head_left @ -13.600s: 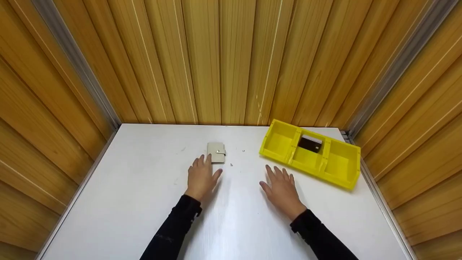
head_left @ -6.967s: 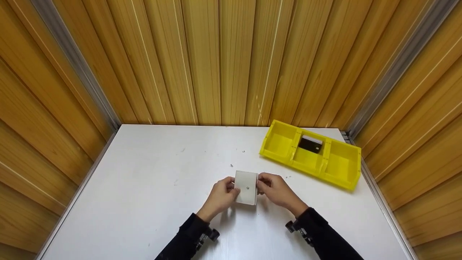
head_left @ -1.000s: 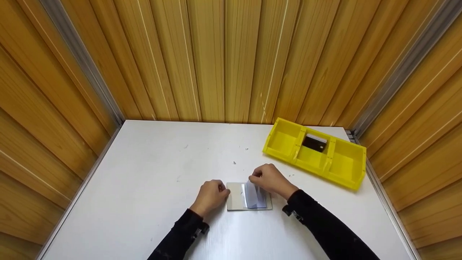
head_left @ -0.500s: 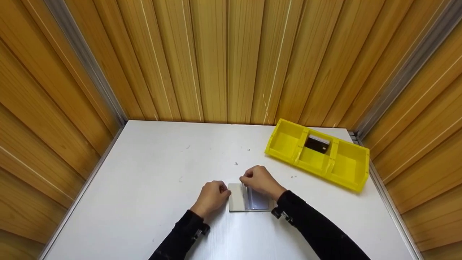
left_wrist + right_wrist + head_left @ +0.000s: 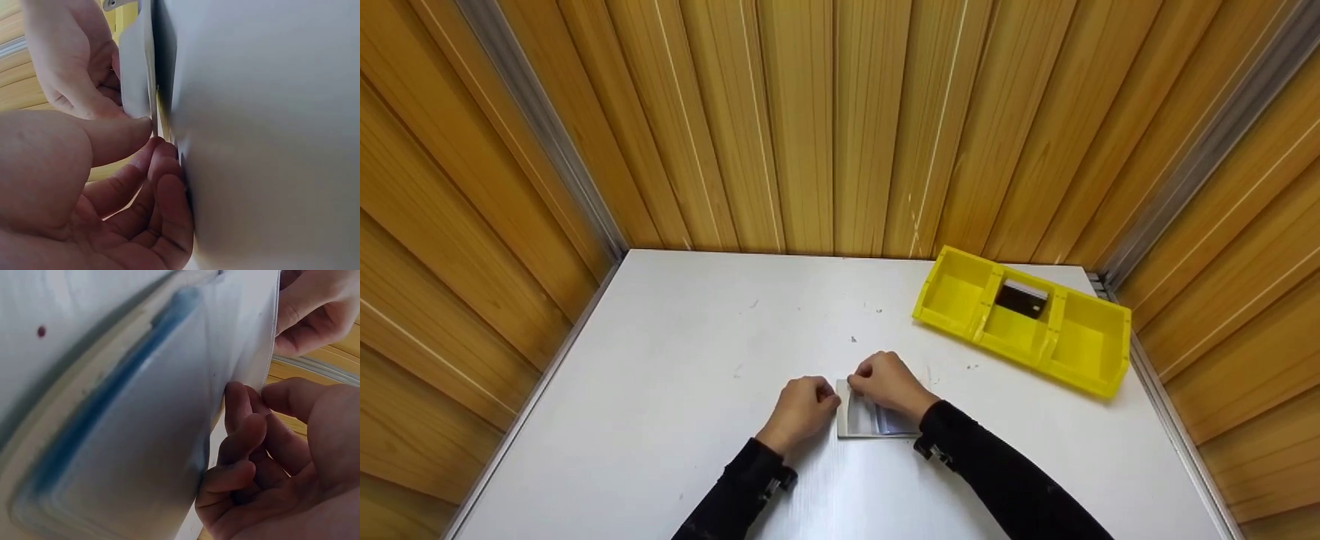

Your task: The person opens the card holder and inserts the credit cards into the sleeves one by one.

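Observation:
A cream card holder (image 5: 842, 426) lies spread on the white table in front of me, its clear plastic sleeves (image 5: 864, 421) showing. My left hand (image 5: 799, 409) pinches the left edge of its cover; in the left wrist view the thumb lies along one side of the cover (image 5: 135, 73), fingertips on the other. My right hand (image 5: 889, 384) pinches a clear sleeve by its top corner, over the left half of the holder. In the right wrist view the stack of sleeves (image 5: 135, 439) fans up, bluish along one edge. The right wrist hides the holder's right part in the head view.
A yellow tray (image 5: 984, 336) with three compartments stands at an angle at the back right. Dark cards (image 5: 1020, 301) lean in its middle compartment. Wood-patterned panels (image 5: 810, 127) surround the white table (image 5: 697, 330) at the back and sides.
The holder lay closed, then was lifted between both hands, and now lies open. Over the last second my right hand has drawn a sleeve leftward; my left hand stays at the cover edge.

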Tool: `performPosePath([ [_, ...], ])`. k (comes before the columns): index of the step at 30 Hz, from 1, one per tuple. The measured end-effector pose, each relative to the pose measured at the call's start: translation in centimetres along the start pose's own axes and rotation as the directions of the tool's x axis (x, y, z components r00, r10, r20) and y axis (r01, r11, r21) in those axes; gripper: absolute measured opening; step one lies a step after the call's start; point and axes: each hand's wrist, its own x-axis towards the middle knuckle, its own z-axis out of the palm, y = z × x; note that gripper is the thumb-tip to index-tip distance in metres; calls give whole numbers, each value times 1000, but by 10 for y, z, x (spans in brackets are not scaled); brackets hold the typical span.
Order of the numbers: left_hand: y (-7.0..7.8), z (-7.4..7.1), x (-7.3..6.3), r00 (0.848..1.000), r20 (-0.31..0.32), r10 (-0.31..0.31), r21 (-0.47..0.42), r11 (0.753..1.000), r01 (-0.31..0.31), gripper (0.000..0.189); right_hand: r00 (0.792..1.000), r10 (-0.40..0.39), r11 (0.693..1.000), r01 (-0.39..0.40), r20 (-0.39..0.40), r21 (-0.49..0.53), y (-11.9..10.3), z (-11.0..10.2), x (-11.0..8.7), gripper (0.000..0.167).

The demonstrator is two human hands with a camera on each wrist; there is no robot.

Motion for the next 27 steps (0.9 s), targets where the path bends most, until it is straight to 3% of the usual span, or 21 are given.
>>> performPosePath([
  [4, -26, 15, 8, 996, -35, 86, -20, 996, -86, 8, 999, -37, 999, 37, -14, -8, 0, 0, -1, 24],
  [8, -38, 21, 10, 987, -64, 148, -32, 988, -150, 11, 998, -56, 998, 56, -16, -18, 0, -1, -2, 23],
  [11, -17, 9, 2, 992, -47, 113, -50, 992, -116, 16, 999, -50, 999, 50, -10, -14, 0, -3, -3, 22],
  [15, -3, 2, -2, 999, -10, 42, -39, 998, -42, 23, 998, -63, 998, 62, -14, -30, 1, -10, -5, 23],
  [21, 5, 0, -4, 1000, 21, 6, -11, 1000, -5, 31, 995, -98, 992, 95, -33, -83, 4, -32, -14, 23],
  [27, 7, -1, -4, 998, 53, -16, -23, 1000, 17, 32, 999, -36, 994, 31, -39, -109, 13, -72, -21, 23],
])
